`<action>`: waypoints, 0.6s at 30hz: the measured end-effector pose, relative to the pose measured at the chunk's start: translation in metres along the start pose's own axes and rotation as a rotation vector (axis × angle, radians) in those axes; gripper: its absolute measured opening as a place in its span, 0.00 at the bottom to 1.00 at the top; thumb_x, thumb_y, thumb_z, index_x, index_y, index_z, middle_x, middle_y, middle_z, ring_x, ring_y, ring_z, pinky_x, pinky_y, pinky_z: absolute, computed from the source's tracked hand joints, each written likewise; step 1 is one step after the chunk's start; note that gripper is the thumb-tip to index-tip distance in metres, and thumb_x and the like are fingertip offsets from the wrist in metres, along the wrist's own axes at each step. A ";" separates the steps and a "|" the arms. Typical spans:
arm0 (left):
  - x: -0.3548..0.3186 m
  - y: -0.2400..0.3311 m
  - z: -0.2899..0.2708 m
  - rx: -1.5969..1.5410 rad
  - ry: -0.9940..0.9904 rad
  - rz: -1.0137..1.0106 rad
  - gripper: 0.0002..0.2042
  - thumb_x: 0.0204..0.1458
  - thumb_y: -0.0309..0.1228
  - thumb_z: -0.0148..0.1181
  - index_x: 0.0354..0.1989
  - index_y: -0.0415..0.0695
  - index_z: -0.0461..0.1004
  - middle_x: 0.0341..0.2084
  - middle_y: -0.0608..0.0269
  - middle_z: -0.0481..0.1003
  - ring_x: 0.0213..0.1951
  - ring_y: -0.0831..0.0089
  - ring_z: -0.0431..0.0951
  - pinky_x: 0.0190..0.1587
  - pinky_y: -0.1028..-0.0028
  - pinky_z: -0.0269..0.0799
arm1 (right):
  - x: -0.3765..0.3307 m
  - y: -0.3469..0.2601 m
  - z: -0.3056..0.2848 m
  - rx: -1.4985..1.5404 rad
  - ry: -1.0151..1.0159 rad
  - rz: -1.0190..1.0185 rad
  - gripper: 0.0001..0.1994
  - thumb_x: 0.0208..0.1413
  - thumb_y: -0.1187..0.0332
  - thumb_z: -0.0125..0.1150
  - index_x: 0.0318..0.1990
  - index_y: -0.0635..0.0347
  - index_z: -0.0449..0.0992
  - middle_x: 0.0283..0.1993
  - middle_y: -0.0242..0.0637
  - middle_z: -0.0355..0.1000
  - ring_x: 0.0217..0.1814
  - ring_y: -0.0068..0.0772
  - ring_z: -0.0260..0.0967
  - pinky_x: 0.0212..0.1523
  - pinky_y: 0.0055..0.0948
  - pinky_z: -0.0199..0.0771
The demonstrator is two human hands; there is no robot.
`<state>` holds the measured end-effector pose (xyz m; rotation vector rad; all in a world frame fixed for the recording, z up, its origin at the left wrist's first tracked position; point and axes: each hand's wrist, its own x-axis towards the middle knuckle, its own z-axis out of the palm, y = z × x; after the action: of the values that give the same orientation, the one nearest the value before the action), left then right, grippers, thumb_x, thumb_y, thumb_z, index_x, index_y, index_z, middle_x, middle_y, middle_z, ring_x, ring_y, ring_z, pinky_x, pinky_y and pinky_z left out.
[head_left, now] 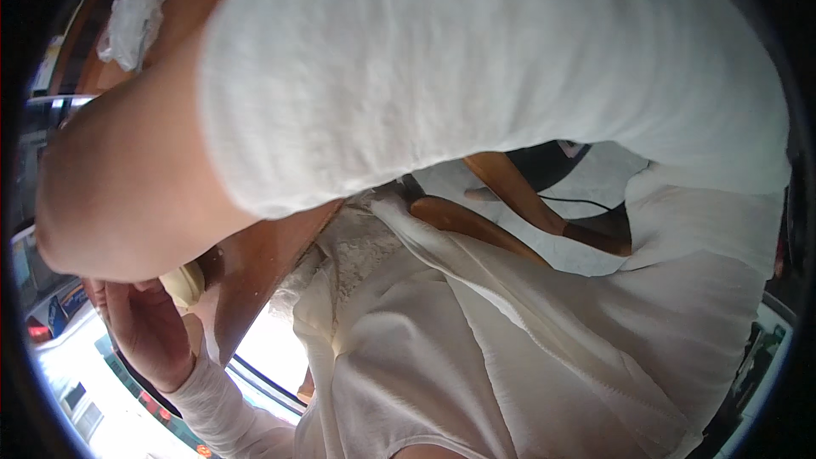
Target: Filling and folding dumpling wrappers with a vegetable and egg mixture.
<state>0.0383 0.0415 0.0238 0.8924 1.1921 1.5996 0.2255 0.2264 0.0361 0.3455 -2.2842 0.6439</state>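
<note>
My right arm, in a white sleeve (476,59), crosses the upper part of the view from right to left. Its bare wrist and the back of my right hand (127,187) fill the left side; the fingers are hidden. Just below is my left hand (149,336), its fingers curled and their tips covered by my right hand. What lies between the two hands, if anything, is hidden. A cream-coloured rounded object (184,285) shows right beside my left fingers; I cannot tell whether they touch it.
A brown wooden table (255,276) lies beneath my arms. On its far left side is a crumpled clear plastic bag (140,13). Curved wooden chair parts (518,195) and a thin black cable (578,201) show over the pale floor (510,225) at the right.
</note>
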 end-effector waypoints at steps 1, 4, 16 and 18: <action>0.006 -0.005 0.004 -0.033 -0.020 0.016 0.12 0.64 0.26 0.49 0.55 0.39 0.69 0.45 0.60 0.75 0.46 0.75 0.78 0.52 0.75 0.76 | -0.001 0.001 -0.001 -0.019 0.002 0.009 0.04 0.49 0.76 0.64 0.33 0.64 0.76 0.33 0.40 0.77 0.37 0.39 0.78 0.39 0.34 0.78; 0.008 -0.021 -0.018 -0.015 0.049 0.078 0.13 0.63 0.22 0.49 0.55 0.37 0.70 0.48 0.58 0.75 0.49 0.74 0.76 0.52 0.75 0.76 | 0.005 0.009 0.010 -0.034 0.012 0.038 0.04 0.49 0.77 0.64 0.32 0.65 0.75 0.33 0.40 0.77 0.37 0.40 0.78 0.39 0.34 0.78; 0.043 -0.015 0.001 0.000 0.285 0.060 0.07 0.60 0.25 0.57 0.45 0.39 0.75 0.39 0.64 0.77 0.39 0.76 0.79 0.41 0.80 0.77 | 0.017 0.044 0.052 0.300 0.277 0.307 0.04 0.55 0.75 0.63 0.36 0.64 0.75 0.33 0.37 0.74 0.35 0.31 0.73 0.36 0.28 0.72; 0.040 -0.019 0.002 0.021 0.279 0.023 0.07 0.60 0.26 0.59 0.44 0.39 0.75 0.39 0.64 0.79 0.38 0.77 0.80 0.40 0.81 0.76 | 0.012 0.044 0.052 0.284 0.241 0.293 0.03 0.55 0.76 0.62 0.36 0.64 0.75 0.34 0.36 0.74 0.36 0.32 0.73 0.37 0.28 0.72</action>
<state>0.0319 0.0823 0.0071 0.7136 1.3970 1.7755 0.1684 0.2341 -0.0026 0.0582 -2.0298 1.1022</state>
